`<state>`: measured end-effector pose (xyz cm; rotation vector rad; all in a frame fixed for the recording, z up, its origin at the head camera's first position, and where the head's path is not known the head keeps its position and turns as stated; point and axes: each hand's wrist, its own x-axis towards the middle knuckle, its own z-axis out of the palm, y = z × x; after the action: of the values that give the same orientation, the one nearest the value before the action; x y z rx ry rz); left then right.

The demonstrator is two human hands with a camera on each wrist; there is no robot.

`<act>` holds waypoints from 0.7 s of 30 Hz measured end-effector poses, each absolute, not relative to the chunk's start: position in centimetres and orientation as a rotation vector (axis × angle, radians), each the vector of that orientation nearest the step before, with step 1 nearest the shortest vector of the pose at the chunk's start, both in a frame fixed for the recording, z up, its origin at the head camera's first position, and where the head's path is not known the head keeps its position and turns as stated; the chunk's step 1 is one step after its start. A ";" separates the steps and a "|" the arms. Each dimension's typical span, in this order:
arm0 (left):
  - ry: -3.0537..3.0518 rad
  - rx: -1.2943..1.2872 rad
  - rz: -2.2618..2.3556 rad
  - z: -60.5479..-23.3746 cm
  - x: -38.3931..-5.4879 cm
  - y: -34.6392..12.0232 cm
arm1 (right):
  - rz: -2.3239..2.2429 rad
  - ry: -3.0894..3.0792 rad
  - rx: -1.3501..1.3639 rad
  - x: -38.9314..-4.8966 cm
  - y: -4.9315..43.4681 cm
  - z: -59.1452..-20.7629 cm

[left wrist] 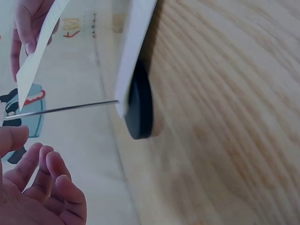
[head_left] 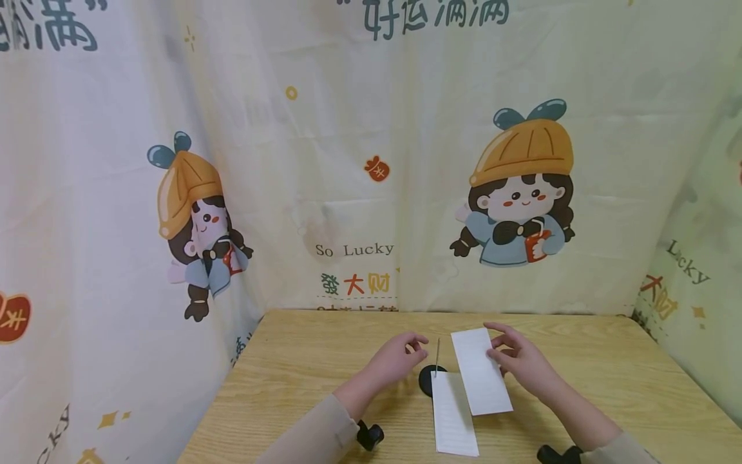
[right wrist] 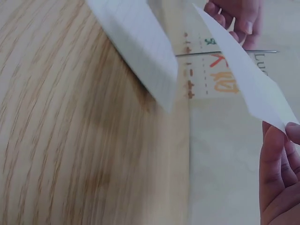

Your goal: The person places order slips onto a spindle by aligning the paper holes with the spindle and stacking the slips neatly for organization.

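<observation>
A receipt spike stands on the table: a thin upright metal needle (head_left: 437, 353) on a round black base (left wrist: 142, 108). White lined paper slips (head_left: 455, 419) are pierced low on the needle and lie over the base. My right hand (head_left: 524, 364) pinches another white lined slip (head_left: 481, 374) by its edge, between thumb and fingers in the right wrist view. That slip is raised to the right of the needle, apart from it in the head view. My left hand (head_left: 399, 356) hovers just left of the needle, fingers loosely bent with nothing between them.
The wooden table (head_left: 313, 348) reaches back to a printed cloth curtain (head_left: 336, 193) that hangs behind and at both sides. Black wrist-camera mounts (head_left: 371, 436) sit under each forearm, close to the tabletop.
</observation>
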<state>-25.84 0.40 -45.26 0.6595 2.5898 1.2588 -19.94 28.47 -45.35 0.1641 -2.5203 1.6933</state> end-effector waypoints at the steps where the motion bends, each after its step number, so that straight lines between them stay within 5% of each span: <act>1: 2.587 0.659 1.270 -45.0 -25.7 0.5 | 1.703 -2.515 0.162 -19.9 28.3 -45.3; 21: 2.520 0.664 1.450 -43.6 -24.9 2.2 | 1.882 -2.373 0.220 -20.0 26.5 -45.5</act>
<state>-24.92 2.22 -43.63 0.6645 2.5196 1.4496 -19.96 26.47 -45.49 0.2195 -2.3733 1.8819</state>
